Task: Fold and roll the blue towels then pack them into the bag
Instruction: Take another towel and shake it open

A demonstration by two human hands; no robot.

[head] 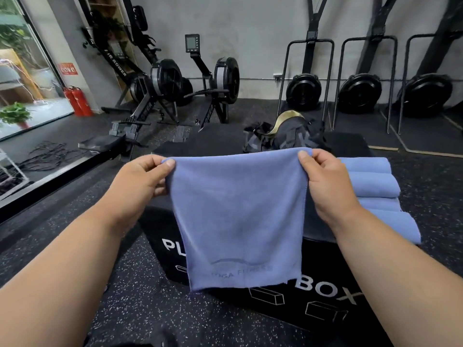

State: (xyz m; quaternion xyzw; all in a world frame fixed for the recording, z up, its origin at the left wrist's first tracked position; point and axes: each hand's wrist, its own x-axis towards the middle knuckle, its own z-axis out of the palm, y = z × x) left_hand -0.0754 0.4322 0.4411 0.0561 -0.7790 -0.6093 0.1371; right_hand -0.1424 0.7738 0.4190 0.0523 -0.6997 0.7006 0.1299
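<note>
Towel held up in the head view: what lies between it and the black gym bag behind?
Head view: only the bare black top of the plyo box lies between the held towel and the gym bag; the rolled towels sit to the right.

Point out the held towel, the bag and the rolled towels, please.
held towel (238, 216), head view: middle of the hanging cloth.
bag (288, 137), head view: dark side below the gold strap.
rolled towels (373, 186), head view: second roll.

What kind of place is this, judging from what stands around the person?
Most likely a gym: rowing machines stand by the wall, the floor is speckled rubber, and a black jump box sits in front of the person.
</note>
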